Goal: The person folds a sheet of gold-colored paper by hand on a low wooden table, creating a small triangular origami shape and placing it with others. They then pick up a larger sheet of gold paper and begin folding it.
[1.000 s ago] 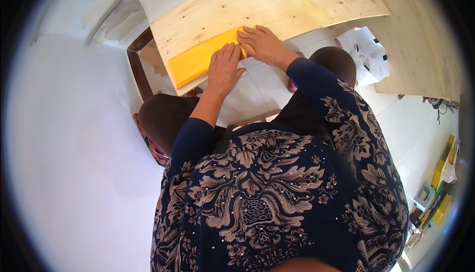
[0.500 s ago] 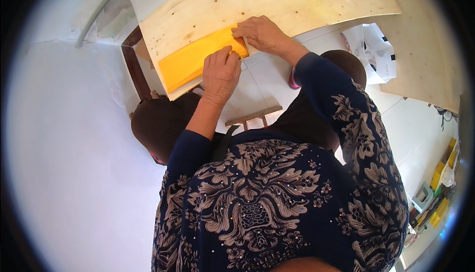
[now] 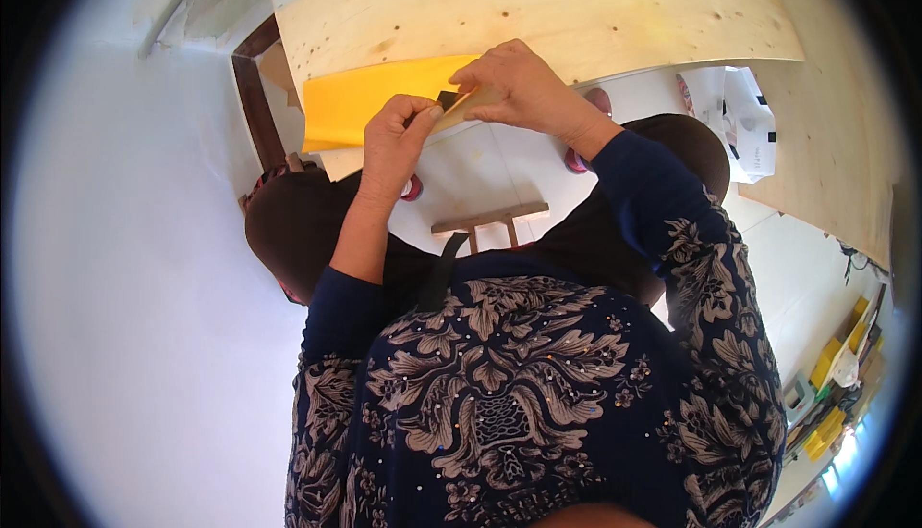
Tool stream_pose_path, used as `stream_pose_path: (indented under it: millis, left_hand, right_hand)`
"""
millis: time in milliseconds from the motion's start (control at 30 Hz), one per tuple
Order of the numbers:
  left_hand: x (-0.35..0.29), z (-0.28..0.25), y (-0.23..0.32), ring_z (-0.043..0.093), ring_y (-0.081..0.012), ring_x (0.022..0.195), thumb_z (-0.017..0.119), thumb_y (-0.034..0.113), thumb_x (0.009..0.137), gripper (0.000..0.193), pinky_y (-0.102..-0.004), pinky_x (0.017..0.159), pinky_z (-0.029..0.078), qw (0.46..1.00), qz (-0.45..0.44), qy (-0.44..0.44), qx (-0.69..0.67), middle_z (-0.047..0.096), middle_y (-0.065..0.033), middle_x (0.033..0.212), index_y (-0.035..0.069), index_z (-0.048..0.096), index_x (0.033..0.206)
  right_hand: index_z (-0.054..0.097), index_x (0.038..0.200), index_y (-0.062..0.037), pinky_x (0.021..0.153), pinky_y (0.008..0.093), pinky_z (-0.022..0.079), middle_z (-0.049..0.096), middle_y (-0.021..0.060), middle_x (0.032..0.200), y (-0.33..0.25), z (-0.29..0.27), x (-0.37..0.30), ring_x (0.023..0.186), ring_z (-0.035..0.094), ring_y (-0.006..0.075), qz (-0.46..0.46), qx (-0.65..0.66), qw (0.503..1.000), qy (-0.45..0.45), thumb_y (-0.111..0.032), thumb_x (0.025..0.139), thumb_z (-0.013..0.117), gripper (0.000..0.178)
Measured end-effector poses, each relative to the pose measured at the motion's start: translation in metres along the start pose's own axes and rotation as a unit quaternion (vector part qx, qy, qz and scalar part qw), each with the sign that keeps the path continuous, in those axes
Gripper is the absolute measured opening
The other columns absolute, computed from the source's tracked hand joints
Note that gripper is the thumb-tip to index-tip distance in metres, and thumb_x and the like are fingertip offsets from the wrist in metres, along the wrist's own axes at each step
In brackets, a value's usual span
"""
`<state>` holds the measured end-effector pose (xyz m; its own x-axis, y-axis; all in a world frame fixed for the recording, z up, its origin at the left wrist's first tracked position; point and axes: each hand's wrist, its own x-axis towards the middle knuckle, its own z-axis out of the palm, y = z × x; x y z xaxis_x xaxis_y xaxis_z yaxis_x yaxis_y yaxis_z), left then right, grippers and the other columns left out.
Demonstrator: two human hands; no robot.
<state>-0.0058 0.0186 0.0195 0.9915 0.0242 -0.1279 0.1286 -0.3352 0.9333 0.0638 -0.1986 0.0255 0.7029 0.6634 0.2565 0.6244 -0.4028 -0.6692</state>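
A flat, folded yellow sheet (image 3: 336,103), of a material I cannot make out, lies along the near left edge of the plywood board (image 3: 519,9). Its right end is lifted off the board and bent up between my hands. My left hand (image 3: 394,134) pinches the near edge of that end between thumb and fingers. Opposite it, my right hand (image 3: 523,88) is closed on the right end, fingers on top and thumb below. A small black patch (image 3: 448,98) shows between the fingertips; whether it belongs to the sheet I cannot tell.
A white plastic bag (image 3: 754,134) hangs or stands beyond my right knee, beside a second wooden board (image 3: 816,163). Between my legs is a low wooden frame (image 3: 490,219) on the tiled floor. Yellow items (image 3: 826,432) lie at the far right. A white wall rises at my left.
The sheet's right end has come up off the board, and a black patch now shows there. My left hand has shifted left and now pinches the edge; my right hand has turned around the end.
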Motion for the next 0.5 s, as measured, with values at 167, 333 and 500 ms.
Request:
stream_pose_path:
  millis: [167,333,500]
  left_hand:
    - [-0.002,-0.005,0.002,0.056,-0.0082,0.075,0.069,0.015,0.088,0.016,-0.023,0.07,0.046,1.0,-0.026,-0.009,-0.009,0.065,-0.0024,0.082,0.0,0.067,0.092]
    - [0.006,-0.001,0.019,0.058,-0.007,0.073,0.071,0.017,0.086,0.02,-0.0224,0.068,0.046,0.996,-0.066,0.026,-0.048,0.068,-0.0031,0.081,-0.002,0.069,0.092]
    - [0.017,-0.002,0.026,0.06,-0.0111,0.068,0.07,0.019,0.085,0.021,-0.0256,0.065,0.047,0.997,-0.073,0.015,0.023,0.068,-0.0055,0.075,-0.002,0.069,0.091]
  right_hand:
    - [0.068,0.09,-0.0123,0.088,0.0358,0.041,0.067,0.0015,0.082,0.003,0.013,0.007,0.084,0.061,0.0218,0.028,0.007,0.999,-0.029,-0.022,0.082,0.072,0.013]
    - [0.069,0.085,-0.0116,0.086,0.0345,0.041,0.066,0.0014,0.078,0.008,0.017,0.01,0.079,0.061,0.0213,0.039,0.04,0.998,-0.016,-0.025,0.083,0.071,0.014]
    - [0.07,0.093,-0.0111,0.078,0.0338,0.044,0.067,0.0037,0.078,0.007,0.019,0.014,0.074,0.062,0.0228,0.052,0.047,0.998,0.007,-0.025,0.083,0.072,0.017]
